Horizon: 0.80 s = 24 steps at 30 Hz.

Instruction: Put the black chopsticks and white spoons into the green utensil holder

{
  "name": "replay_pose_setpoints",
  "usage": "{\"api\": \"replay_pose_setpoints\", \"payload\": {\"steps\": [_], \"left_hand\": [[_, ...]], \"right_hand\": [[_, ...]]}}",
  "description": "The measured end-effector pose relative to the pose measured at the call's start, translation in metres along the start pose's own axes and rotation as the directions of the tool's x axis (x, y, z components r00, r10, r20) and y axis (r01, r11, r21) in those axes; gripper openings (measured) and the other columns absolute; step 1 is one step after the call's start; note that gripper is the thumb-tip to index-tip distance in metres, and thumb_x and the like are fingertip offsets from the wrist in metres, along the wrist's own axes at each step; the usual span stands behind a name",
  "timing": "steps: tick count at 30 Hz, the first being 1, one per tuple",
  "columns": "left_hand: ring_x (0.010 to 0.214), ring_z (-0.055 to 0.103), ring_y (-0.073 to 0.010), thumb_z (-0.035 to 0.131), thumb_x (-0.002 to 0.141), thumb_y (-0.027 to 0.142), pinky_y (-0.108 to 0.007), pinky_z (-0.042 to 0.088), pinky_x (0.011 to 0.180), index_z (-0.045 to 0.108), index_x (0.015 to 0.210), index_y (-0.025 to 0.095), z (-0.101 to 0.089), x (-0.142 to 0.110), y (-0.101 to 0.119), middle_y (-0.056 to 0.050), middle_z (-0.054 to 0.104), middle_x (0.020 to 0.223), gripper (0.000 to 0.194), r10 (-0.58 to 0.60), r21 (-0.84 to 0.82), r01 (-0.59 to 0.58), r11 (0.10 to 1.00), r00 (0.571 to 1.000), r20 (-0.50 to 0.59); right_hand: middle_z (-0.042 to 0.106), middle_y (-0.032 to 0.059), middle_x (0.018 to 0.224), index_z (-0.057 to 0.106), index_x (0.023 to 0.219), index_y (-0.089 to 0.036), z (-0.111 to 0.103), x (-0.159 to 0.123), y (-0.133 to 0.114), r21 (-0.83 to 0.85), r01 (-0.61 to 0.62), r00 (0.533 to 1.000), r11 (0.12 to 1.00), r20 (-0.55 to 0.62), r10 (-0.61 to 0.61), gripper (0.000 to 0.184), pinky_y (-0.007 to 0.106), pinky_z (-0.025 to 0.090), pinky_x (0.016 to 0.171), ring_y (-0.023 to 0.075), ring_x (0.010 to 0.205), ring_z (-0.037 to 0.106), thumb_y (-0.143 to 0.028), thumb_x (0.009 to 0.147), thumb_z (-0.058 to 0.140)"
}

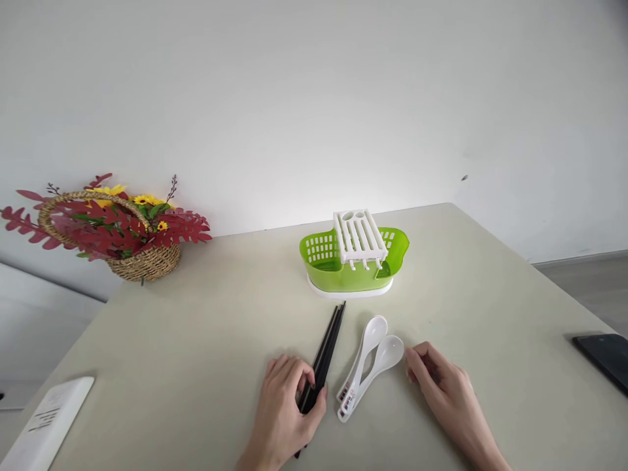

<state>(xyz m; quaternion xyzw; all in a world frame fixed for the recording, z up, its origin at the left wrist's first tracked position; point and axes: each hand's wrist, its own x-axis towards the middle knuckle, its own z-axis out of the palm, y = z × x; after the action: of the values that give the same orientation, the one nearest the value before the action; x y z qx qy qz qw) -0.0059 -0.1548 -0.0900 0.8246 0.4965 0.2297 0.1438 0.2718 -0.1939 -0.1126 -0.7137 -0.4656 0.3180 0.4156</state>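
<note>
My left hand [288, 409] is closed around a bundle of black chopsticks [324, 356], thumb on one side and fingers on the other. The chopsticks lie on the table, thin tips pointing away from me. To their right are white soup spoons [389, 353], at least two, overlapping with bowls facing up and printed handle ends towards me. Beside the nearer spoon's bowl rests my right hand [441, 386], fingers curled; whether it touches the spoon I cannot tell. Behind the cutlery stands a green basket [350, 280] with a slotted white rack [362, 237] across its top.
A wicker basket [147, 265] of red and yellow artificial flowers stands at the back left. A white box-like object [53, 418] lies at the near left edge. On the right edge is a black phone [606, 356]. The pale table [196, 366] meets a white wall behind.
</note>
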Motion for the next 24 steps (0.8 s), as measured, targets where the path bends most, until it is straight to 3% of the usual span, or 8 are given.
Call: {"api": "replay_pose_setpoints", "payload": {"steps": [16,24], "left_hand": [[0.066,0.053,-0.0178,0.067,0.087,0.026,-0.037,0.043,0.075,0.048,0.079,0.024,0.0025,0.0022,0.0004,0.002,0.057,0.071,0.021,-0.015,0.014,0.015,1.0,1.0,-0.004],[0.072,0.054,-0.0175,0.061,0.093,0.024,-0.036,0.042,0.079,0.044,0.076,0.023,0.004,0.0013,-0.0003,0.002,0.057,0.072,0.024,0.001,0.016,-0.002,1.0,1.0,0.022]], "right_hand": [[0.056,-0.0014,0.065,0.055,0.073,-0.024,0.0009,0.0003,0.0019,0.006,-0.016,1.0,1.0,0.017,0.016,0.05,0.027,0.037,0.058,0.0155,0.06,0.047,-0.068,0.097,0.048],[0.053,-0.002,0.062,0.053,0.069,-0.024,0.0032,0.0,0.003,-0.012,0.02,0.999,1.0,-0.045,-0.02,0.052,0.026,0.037,0.056,0.0143,0.058,0.045,-0.067,0.097,0.048]]}}
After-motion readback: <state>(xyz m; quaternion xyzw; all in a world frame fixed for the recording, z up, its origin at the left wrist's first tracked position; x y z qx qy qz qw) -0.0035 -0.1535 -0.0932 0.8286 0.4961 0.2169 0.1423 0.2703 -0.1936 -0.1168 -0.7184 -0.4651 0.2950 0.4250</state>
